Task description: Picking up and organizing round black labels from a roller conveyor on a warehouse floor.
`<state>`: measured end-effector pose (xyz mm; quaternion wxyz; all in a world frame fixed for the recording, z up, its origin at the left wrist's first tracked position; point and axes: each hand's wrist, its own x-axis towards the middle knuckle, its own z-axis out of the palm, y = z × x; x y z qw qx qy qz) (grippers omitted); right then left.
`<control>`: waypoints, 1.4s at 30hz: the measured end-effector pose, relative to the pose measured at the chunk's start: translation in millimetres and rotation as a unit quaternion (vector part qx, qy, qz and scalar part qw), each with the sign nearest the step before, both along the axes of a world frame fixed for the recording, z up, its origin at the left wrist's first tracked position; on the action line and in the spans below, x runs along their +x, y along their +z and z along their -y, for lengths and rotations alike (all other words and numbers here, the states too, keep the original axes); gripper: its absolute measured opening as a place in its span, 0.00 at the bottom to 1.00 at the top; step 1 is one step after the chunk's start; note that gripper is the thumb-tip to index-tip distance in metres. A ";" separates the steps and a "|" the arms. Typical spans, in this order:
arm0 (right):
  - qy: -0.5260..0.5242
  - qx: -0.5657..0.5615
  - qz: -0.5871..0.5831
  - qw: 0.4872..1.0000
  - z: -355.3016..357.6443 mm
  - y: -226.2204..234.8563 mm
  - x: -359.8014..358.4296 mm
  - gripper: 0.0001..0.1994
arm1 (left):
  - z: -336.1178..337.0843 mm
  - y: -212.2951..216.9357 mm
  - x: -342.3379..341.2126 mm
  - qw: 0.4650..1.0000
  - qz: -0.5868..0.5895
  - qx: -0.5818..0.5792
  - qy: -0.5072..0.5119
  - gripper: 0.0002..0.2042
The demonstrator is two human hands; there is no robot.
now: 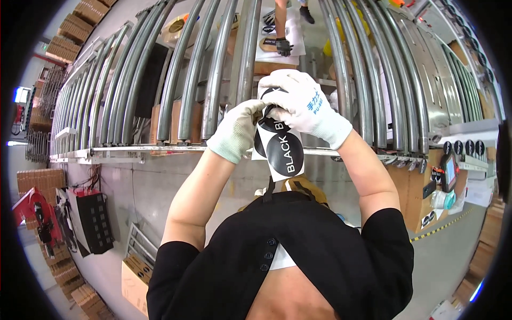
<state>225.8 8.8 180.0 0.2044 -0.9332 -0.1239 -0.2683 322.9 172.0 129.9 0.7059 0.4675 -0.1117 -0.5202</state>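
A strip of white backing with round black stickers (pixel 285 154) hangs between my hands and drops toward my chest. My right hand (pixel 304 101), in a white glove, is closed over the upper end of the strip, fingers curled in. From the left, my left hand (pixel 236 129), also gloved in white, pinches the strip's edge close to the right fingertips. The two hands nearly meet above the near edge of the roller conveyor (pixel 216 69). My fingers hide the top of the strip and the exact grip.
Across the conveyor, a co-worker's black-gloved hand (pixel 284 47) rests by a cardboard piece with a round black sticker. At right, a handheld device (pixel 449 172) stands by a cardboard box (pixel 408 194). A black case (pixel 92 221) and stacked cartons (pixel 40 181) are at left.
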 end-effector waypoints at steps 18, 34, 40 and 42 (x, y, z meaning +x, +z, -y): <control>0.123 0.129 -0.073 0.981 77.4 -67.2 76.1 0.12 | 66.7 -24.3 33.6 0.968 -0.176 0.096 0.153 0.10; 0.164 0.155 -0.095 0.970 86.8 -106.4 90.0 0.11 | 59.4 -62.8 39.5 0.988 -0.051 0.118 0.080 0.13; 0.158 0.145 -0.067 0.974 88.8 -111.8 89.2 0.11 | 55.4 -70.9 33.8 0.987 0.009 0.145 0.074 0.15; 0.171 0.167 -0.040 0.970 91.2 -114.6 89.5 0.10 | 59.6 -74.8 33.8 0.968 0.100 0.213 0.094 0.11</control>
